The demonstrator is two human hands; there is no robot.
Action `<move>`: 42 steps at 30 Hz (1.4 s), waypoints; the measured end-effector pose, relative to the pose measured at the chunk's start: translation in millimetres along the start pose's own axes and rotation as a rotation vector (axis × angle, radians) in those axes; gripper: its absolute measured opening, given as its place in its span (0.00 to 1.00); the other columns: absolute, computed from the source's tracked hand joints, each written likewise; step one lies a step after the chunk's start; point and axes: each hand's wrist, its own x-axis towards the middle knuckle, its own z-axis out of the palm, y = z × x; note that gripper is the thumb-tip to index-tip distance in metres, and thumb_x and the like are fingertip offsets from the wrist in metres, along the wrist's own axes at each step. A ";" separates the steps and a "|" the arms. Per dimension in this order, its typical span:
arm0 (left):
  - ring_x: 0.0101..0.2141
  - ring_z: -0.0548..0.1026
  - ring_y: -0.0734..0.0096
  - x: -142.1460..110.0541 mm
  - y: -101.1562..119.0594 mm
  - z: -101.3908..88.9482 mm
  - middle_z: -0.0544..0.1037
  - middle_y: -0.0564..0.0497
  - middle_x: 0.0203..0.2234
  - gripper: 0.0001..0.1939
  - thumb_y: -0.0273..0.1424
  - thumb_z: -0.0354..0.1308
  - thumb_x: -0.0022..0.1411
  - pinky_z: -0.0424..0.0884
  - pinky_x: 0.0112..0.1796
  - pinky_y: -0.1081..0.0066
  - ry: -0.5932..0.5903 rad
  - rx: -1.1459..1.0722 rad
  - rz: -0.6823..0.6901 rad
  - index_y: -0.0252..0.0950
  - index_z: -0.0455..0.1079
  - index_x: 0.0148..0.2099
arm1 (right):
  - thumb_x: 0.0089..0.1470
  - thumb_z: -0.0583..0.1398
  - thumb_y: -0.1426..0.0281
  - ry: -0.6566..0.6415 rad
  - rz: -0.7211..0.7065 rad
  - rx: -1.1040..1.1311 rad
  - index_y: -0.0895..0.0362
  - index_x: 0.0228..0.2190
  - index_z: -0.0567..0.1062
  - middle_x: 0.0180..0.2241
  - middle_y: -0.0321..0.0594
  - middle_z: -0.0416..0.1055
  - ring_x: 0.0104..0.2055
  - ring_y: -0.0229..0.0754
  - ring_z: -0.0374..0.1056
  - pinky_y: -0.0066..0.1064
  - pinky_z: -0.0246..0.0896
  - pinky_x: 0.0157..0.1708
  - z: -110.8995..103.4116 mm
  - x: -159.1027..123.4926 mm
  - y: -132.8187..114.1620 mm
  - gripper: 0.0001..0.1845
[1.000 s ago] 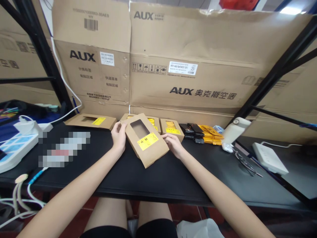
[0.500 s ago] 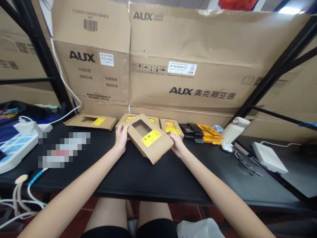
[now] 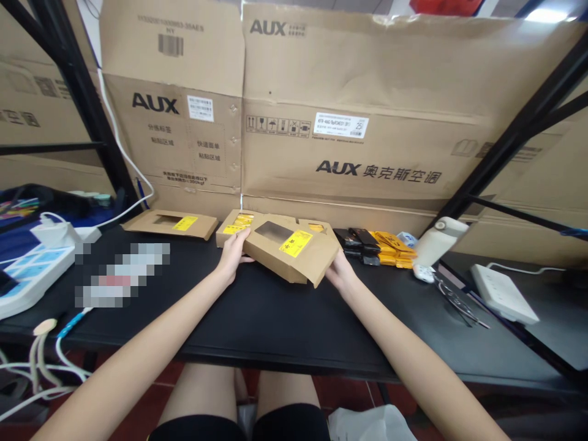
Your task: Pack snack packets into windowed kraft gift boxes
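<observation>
I have tipped the box [image 3: 294, 250] flatter and lifted it above the table [image 3: 275, 318]; my left hand [image 3: 235, 252] and right hand [image 3: 339, 271] still pinch its ends.

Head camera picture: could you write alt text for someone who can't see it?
Two bare hands, left hand and right hand, hold a flat kraft box with a cut-out window and a yellow label above a black table. More such boxes lie behind, before large AUX cartons.
</observation>
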 end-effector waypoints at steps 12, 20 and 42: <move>0.31 0.73 0.68 -1.3 -1.5 2.2 0.71 0.44 0.42 0.22 0.43 0.59 0.53 0.72 0.16 0.76 -0.052 0.008 0.030 0.37 0.70 0.46 | 0.42 0.64 0.58 -0.015 0.028 -0.002 0.52 0.37 0.72 0.40 0.41 0.76 0.47 0.50 0.70 0.40 0.68 0.42 1.1 -2.3 -1.5 0.19; 0.30 0.73 0.67 1.1 -6.3 2.4 0.71 0.45 0.39 0.23 0.47 0.58 0.52 0.72 0.16 0.73 -0.125 -0.043 0.014 0.38 0.69 0.46 | 0.41 0.65 0.60 -0.016 -0.002 -0.003 0.52 0.35 0.72 0.39 0.40 0.76 0.46 0.49 0.71 0.39 0.68 0.41 -1.9 -1.0 -1.6 0.18; 0.55 0.64 0.47 -18.1 10.7 -3.8 0.68 0.40 0.51 0.43 0.46 0.70 0.35 0.58 0.54 0.51 -0.070 0.560 0.872 0.39 0.65 0.55 | 0.42 0.64 0.64 0.080 -0.033 0.055 0.51 0.34 0.73 0.37 0.34 0.76 0.38 0.42 0.72 0.33 0.68 0.35 -7.4 4.9 7.7 0.14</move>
